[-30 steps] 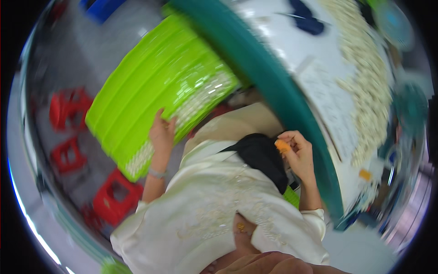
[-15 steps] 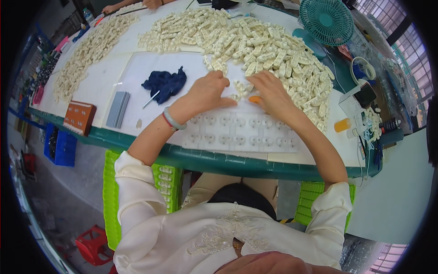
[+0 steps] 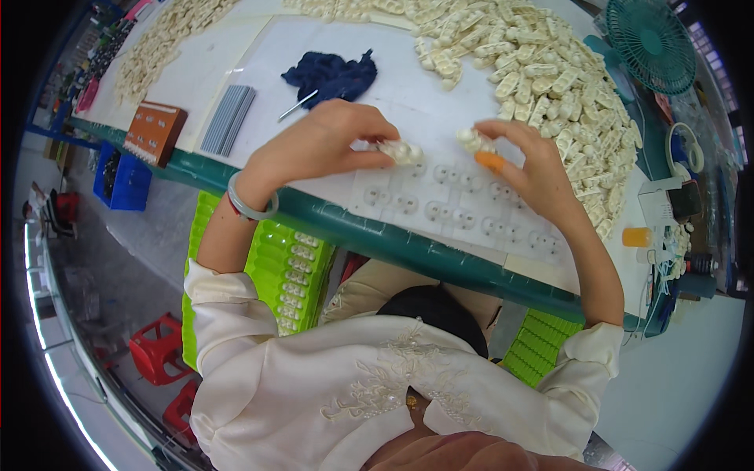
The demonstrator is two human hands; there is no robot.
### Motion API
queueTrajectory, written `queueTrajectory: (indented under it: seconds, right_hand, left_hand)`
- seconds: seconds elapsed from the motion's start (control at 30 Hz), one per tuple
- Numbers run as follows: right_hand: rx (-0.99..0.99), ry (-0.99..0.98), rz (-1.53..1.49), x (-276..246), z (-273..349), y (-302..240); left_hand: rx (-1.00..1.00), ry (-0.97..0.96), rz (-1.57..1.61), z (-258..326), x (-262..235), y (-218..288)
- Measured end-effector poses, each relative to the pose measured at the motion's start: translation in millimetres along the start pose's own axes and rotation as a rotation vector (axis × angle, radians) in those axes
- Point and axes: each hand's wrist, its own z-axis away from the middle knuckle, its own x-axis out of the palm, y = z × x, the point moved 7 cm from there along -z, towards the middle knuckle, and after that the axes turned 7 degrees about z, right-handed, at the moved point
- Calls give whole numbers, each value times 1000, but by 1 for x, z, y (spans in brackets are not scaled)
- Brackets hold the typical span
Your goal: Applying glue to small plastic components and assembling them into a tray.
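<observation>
In left hand (image 3: 326, 141), over far-left edge of translucent pale plastic panel with paired round marks (image 3: 428, 190): cream lobed plastic piece (image 3: 405, 151), pinched narrowly, apparently leaving rounded end clear. In right hand (image 3: 543, 174), near panel's far edge: 2nd cream piece (image 3: 473, 140), fingertip-held, orange thumb cover (image 3: 488, 162) probably aiding grip.

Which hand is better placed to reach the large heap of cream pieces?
Probably the right hand: it is closer to the large heap, while the left hand is nearer the blue cloth. The left pinches a cream piece, the right another, so either may need freeing first.
</observation>
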Motion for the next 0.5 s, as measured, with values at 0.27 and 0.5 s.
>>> queueTrajectory:
  seconds: [0.27, 0.5]
  right_hand:
    - [-160, -144, 221, 26, 19, -16]
    - [-103, 84, 364, 15, -60, 17]
  left_hand:
    - [190, 44, -231, 9, 22, 9]
    - [168, 232, -344, -80, -4, -44]
